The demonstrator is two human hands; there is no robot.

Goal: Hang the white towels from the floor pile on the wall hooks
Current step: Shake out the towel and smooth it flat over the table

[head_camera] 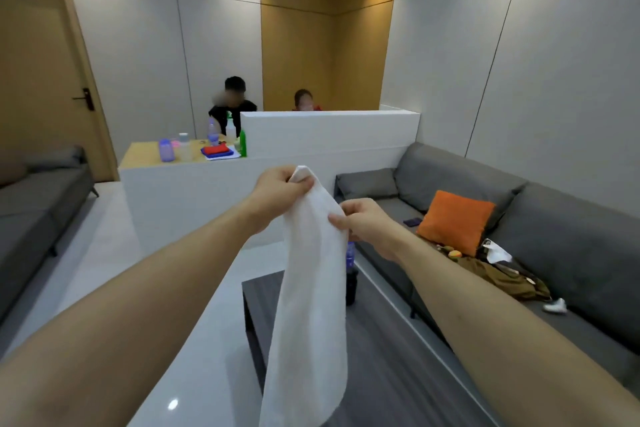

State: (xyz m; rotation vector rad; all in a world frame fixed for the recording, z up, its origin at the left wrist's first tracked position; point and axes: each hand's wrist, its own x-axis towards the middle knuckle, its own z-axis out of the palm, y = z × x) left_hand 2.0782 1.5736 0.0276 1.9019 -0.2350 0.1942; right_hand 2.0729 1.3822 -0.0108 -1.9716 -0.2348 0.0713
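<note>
White towel point(308, 305): held mid-air, hanging limp. Left hand point(277, 189) grips top corner; right hand point(363, 222) fingers pinch side edge. Likely light, soft, floppy; best held near top hem.

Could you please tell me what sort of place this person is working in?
Probably a lounge or reception room: grey sofas line the walls, a dark low table stands between them, and two people sit behind a white counter. Both hands hold a white towel.
</note>
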